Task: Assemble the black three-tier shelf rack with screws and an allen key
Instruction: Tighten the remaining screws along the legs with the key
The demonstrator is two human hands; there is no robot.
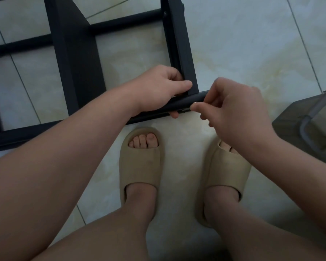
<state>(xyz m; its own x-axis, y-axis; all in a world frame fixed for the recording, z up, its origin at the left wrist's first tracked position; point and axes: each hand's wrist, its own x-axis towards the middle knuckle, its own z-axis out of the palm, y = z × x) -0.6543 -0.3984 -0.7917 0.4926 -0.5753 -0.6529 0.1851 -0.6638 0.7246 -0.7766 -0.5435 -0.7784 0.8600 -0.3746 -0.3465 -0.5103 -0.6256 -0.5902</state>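
Pale glossy tile floor (233, 44) with a yellowish marble swirl, head cam looking straight down. The black rack (79, 63) sits across the upper left and runs out of the picture at the top and left edges, so I can't tell how much of it there is. There's plenty of bare tile to the right of it and between it and my feet. The tight side is far right, where a grey plastic tub (305, 121) is half cut off by the edge, near my right wrist but not touching.

My left hand (158, 89) is at the rack's near corner. Its fingers (184, 85) are wrapped round the round bar (186, 102) where the post meets it, with one fingertip poking out underneath. My right hand (237, 108) is just beside it at the bar's end, fingers (198, 108) pinched tight on a small silvery bit (195, 103). It's too tiny and blurry to say if it's a screw or the allen key, and my knuckles hide the bar's very end. Beige slides (141, 162) on both feet just below the bar, the right one partly under my arm.
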